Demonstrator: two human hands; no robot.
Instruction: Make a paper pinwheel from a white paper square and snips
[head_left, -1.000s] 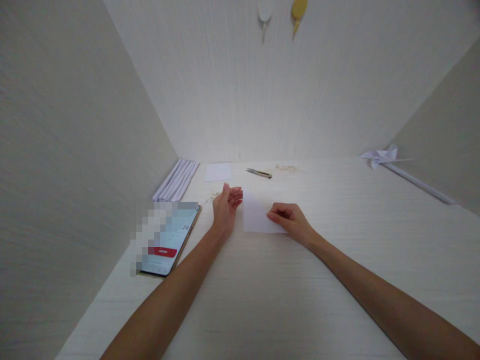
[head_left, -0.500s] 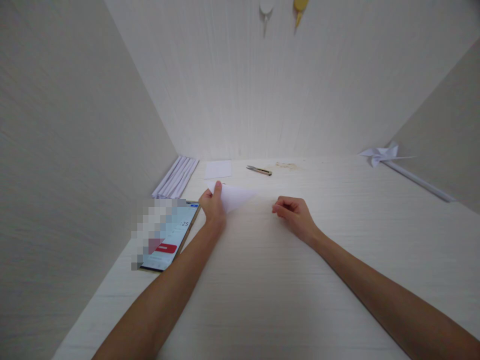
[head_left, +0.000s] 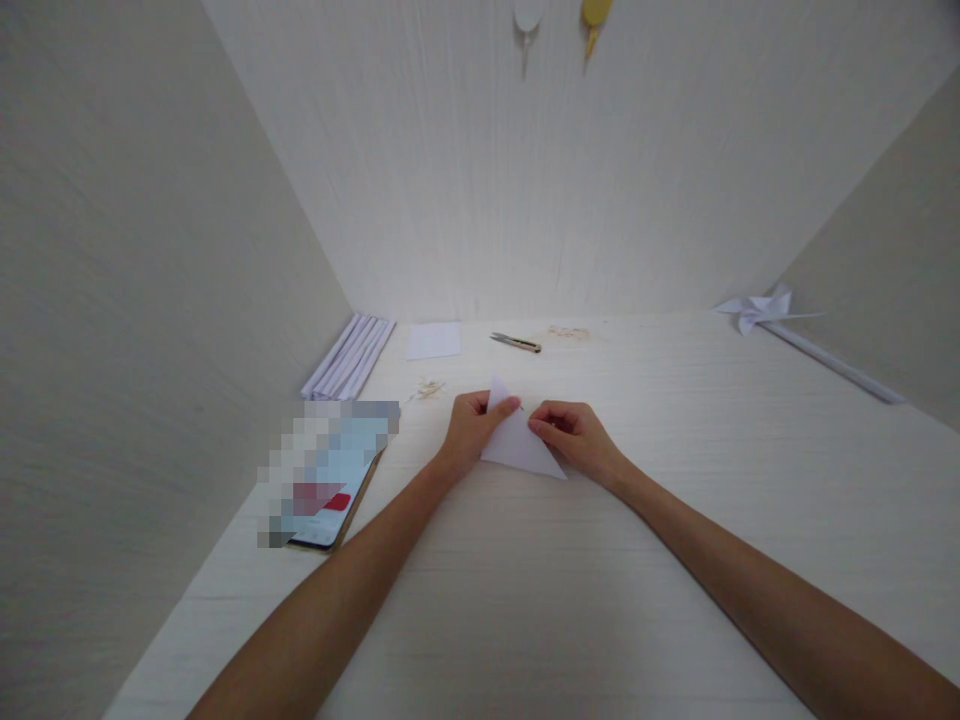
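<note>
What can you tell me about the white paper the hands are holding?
The paper is plain white and thin, folded into a triangle with one tip pointing up and away and a long edge slanting down to the right. It lies mostly flat on the pale table, near its middle. The left hand pinches its upper left part, thumb on top. The right hand presses its right edge with curled fingertips. No print or marks show on it.

The phone [head_left: 330, 480] screen is largely pixelated; its content is unreadable. Two hanging objects, one white [head_left: 527, 16] and one yellow [head_left: 597, 14], are cut off by the top edge. The left hand [head_left: 472, 432] and right hand [head_left: 574, 438] cover parts of the folded paper [head_left: 517, 445]. Both forearms leave the bottom edge.
</note>
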